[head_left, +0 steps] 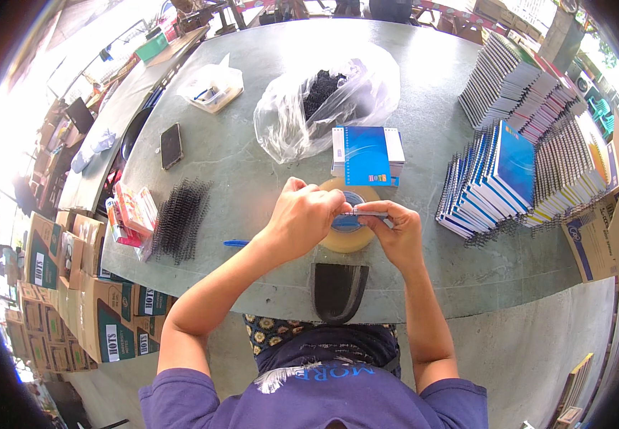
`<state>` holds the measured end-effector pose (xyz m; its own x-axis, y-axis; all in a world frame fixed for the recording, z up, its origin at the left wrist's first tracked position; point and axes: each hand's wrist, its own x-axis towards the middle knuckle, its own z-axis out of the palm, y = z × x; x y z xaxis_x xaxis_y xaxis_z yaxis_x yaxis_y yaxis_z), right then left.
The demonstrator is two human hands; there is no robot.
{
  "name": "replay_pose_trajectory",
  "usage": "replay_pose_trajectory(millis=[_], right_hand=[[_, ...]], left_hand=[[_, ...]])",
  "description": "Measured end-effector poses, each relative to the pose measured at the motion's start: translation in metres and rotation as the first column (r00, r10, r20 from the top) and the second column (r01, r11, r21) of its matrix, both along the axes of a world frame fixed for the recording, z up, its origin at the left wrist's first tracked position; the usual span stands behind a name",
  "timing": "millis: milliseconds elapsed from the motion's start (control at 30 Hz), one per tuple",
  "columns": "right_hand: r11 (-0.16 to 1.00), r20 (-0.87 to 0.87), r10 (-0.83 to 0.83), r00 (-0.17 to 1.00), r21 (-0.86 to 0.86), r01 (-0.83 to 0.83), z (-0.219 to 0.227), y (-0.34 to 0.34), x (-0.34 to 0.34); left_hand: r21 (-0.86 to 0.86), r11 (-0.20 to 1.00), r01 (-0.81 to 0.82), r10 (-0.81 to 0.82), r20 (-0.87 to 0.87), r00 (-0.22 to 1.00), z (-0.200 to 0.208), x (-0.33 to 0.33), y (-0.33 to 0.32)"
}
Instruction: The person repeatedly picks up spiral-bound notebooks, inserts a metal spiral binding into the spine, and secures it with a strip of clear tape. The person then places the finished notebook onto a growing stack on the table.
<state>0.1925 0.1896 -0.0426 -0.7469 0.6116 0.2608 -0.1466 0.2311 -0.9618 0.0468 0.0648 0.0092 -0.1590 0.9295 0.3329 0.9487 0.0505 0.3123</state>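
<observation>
one broad grey-green table with a smooth top (220, 182): its far end pales in glare, its edges bent by the lens.
brown cardboard boxes with green panels (109, 314): stacked at lower left, the rear ones partly covered.
spiral-bound notebooks in blue, white and yellow (517, 154): piled at the right; most covers hidden, one blue cover showing in front.
crumpled clear plastic bag (284, 107): beyond the hands, around a black tangle whose single pieces cannot be told apart.
black wire-like coils (181, 222): heaped at the left beside red-and-white wrapped packets, contents unclear.
pale yellow ring-shaped roll with a blue centre (345, 242): below the hands, which cover part of it.
small stack of blue and white notebooks (368, 157): just beyond the roll; the count is hard to make out.
left hand (299, 218): fingers pinched on a thin greyish piece, hiding its left end.
right hand (399, 229): thumb and fingers pinching the same piece at its right.
blue pen (236, 243): one end hidden behind the left forearm.
thin greyish piece (370, 214): between both hands, over the roll, seen nearly edge-on; its kind cannot be told.
</observation>
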Motion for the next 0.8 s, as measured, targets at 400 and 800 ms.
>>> replay_pose_trajectory(millis=[400, 800], right_hand=[[0.997, -0.117, 0.011, 0.993, -0.068, -0.019, -0.003, -0.003, -0.011], [0.912, -0.289, -0.048, 0.956, -0.402, -0.076, -0.015, -0.011, -0.018]], left_hand=[[0.283, 0.959, 0.015, 0.094, -0.369, 0.925, -0.002, 0.011, 0.001], [0.242, 0.969, -0.058, -0.023, 0.317, 0.948, -0.012, 0.038, -0.051]])
